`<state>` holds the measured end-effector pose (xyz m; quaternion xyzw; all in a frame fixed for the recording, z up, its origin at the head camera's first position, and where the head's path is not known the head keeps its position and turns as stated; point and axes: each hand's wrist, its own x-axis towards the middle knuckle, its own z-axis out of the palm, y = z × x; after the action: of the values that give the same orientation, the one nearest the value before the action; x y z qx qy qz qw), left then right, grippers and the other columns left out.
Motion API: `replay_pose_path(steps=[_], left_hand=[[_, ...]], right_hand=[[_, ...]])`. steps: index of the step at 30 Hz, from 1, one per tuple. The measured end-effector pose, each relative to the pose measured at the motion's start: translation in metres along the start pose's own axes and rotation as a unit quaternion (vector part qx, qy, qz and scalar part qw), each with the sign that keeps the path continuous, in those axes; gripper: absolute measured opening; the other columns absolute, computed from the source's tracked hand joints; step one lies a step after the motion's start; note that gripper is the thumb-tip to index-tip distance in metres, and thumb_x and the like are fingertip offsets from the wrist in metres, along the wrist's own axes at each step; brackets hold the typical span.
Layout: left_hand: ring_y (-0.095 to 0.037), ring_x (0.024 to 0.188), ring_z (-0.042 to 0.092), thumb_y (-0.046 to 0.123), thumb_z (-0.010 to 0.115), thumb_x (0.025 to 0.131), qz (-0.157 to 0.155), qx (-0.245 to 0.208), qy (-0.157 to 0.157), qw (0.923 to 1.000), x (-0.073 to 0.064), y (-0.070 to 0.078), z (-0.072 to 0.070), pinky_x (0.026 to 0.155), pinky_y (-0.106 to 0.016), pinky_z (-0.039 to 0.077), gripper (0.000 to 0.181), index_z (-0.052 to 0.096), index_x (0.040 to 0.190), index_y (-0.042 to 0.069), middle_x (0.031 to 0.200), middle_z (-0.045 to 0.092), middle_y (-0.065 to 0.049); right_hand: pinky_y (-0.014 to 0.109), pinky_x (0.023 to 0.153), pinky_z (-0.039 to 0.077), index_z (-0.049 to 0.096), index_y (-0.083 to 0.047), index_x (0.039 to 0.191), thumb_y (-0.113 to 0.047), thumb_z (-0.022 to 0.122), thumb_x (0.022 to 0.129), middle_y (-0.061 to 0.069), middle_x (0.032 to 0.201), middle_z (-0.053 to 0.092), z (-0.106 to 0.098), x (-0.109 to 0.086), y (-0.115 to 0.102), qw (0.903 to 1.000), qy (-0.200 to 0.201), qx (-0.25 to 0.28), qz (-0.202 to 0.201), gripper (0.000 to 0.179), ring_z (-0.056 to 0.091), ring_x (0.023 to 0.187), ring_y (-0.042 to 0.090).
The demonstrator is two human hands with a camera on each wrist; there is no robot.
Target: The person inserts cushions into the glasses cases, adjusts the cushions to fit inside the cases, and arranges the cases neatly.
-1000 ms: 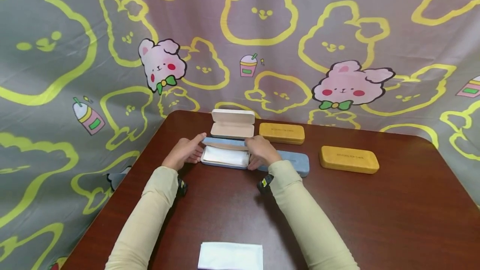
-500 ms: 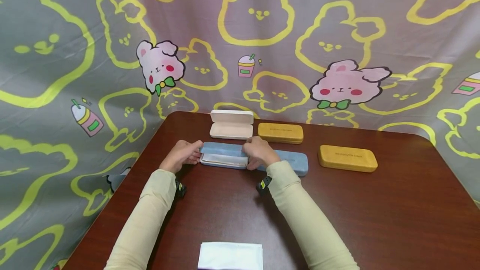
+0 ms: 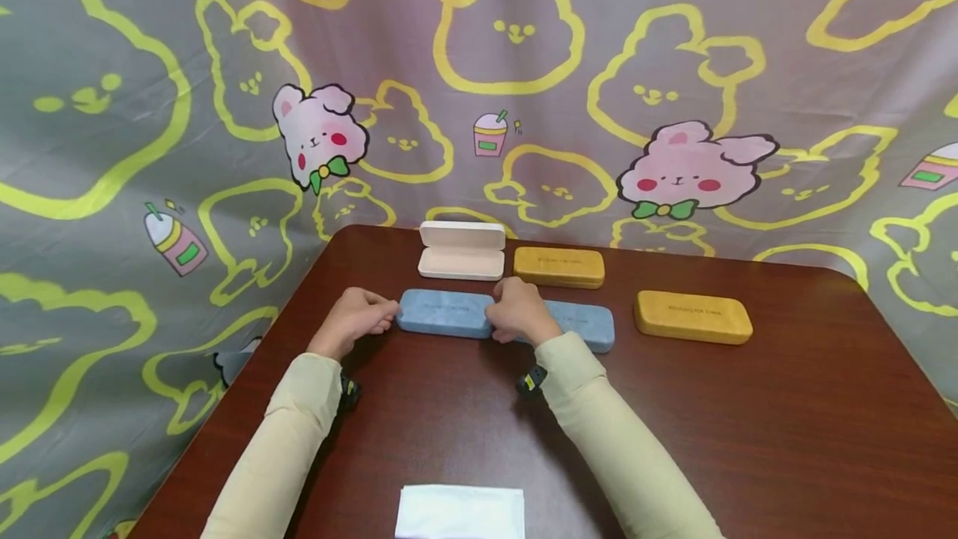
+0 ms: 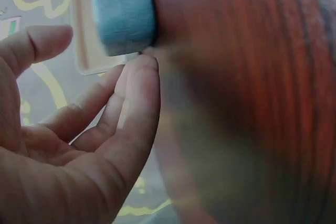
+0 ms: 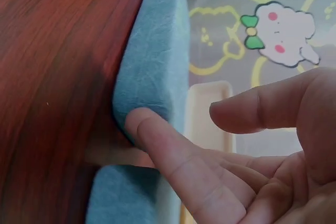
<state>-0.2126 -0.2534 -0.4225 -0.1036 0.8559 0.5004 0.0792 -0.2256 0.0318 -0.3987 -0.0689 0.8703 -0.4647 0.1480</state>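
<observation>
A blue glasses case (image 3: 445, 313) lies closed on the table between both hands. At its left end is my left hand (image 3: 355, 318); in the left wrist view the fingertips (image 4: 144, 69) come right up to the case's lower corner and the thumb stands apart from it. My right hand (image 3: 518, 310) is at the opposite end, where the right wrist view has fingertips (image 5: 149, 124) touching the end of the case, thumb raised away. Partly behind the right hand lies a second blue glasses case (image 3: 580, 323), closed too.
Behind stands an open case (image 3: 462, 263) with a pale lining, beside a closed yellow case (image 3: 559, 266). Another yellow case (image 3: 692, 317) lies to the right. A folded white cloth (image 3: 460, 512) is at the front of the brown table (image 3: 786, 439). A patterned curtain (image 3: 419, 23) hangs behind.
The lid of the blue case between the hands has come down and shut over the white cloth inside. My left hand has drawn slightly left and its thumb has left the lid.
</observation>
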Motion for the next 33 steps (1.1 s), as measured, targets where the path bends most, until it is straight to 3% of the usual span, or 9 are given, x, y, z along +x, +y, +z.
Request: replay_pose_path(steps=[4,6,10,16,22,27,33], left_hand=[[-0.029,0.083,0.067,0.023,0.07,0.091,0.023,0.031,0.012,0.9992,-0.013,0.007,-0.005,0.076,-0.039,0.055,0.029,0.074,0.106,-0.001,0.092,0.071,-0.016],[-0.032,0.085,0.067,0.022,0.07,0.091,0.038,0.033,0.004,0.9987,-0.019,0.01,-0.007,0.077,-0.041,0.054,0.028,0.074,0.106,-0.001,0.094,0.071,-0.018],[-0.033,0.083,0.067,0.018,0.074,0.09,0.064,0.024,-0.031,0.9972,-0.032,0.015,-0.004,0.079,-0.044,0.055,0.023,0.075,0.103,-0.001,0.094,0.072,-0.018],[-0.025,0.073,0.063,0.016,0.082,0.084,0.094,0.046,-0.113,0.988,-0.051,0.02,0.007,0.072,-0.045,0.054,0.022,0.076,0.098,0.0,0.084,0.071,-0.008],[-0.021,0.072,0.066,0.012,0.085,0.079,0.112,0.065,-0.21,0.9691,-0.067,0.019,0.018,0.07,-0.038,0.055,0.028,0.073,0.098,-0.005,0.08,0.072,-0.006],[-0.018,0.071,0.068,0.009,0.089,0.072,0.138,0.102,-0.276,0.9457,-0.083,0.015,0.027,0.065,-0.032,0.055,0.027,0.073,0.092,-0.001,0.076,0.072,-0.004],[-0.009,0.065,0.065,0.01,0.096,0.06,0.176,0.184,-0.31,0.9161,-0.104,0.009,0.037,0.059,-0.026,0.053,0.03,0.073,0.08,0.01,0.069,0.068,0.005]], right_hand=[[0.034,0.054,0.058,0.061,0.01,0.115,-0.005,0.061,0.09,0.021,0.093,0.068,-0.006,-0.008,-0.001,0.9998,-0.001,0.005,-0.019,0.029,0.071,0.061,0.023],[0.034,0.055,0.058,0.06,0.01,0.124,-0.006,0.063,0.091,0.019,0.094,0.069,-0.009,-0.013,-0.001,0.9996,-0.007,0.01,-0.025,0.037,0.071,0.061,0.022],[0.033,0.055,0.058,0.064,0.007,0.116,-0.006,0.063,0.092,0.015,0.08,0.07,-0.013,-0.024,0.001,0.9992,-0.019,-0.002,-0.036,0.028,0.07,0.06,0.022],[0.031,0.057,0.056,0.069,0.004,0.106,-0.006,0.065,0.09,0.011,0.072,0.071,-0.017,-0.046,0.005,0.996,-0.048,-0.048,-0.058,0.019,0.069,0.058,0.021],[0.031,0.052,0.054,0.073,0.003,0.096,-0.002,0.064,0.09,0.008,0.067,0.069,-0.015,-0.066,0.018,0.9894,-0.079,-0.064,-0.104,0.012,0.065,0.053,0.017],[0.032,0.049,0.051,0.075,-0.005,0.086,-0.006,0.067,0.091,-0.001,0.058,0.065,-0.011,-0.085,0.031,0.9811,-0.107,-0.097,-0.129,0.009,0.062,0.05,0.014],[0.027,0.047,0.045,0.073,-0.015,0.075,-0.01,0.073,0.087,-0.013,0.052,0.059,-0.004,-0.109,0.044,0.9678,-0.133,-0.133,-0.167,0.013,0.054,0.047,0.005]])
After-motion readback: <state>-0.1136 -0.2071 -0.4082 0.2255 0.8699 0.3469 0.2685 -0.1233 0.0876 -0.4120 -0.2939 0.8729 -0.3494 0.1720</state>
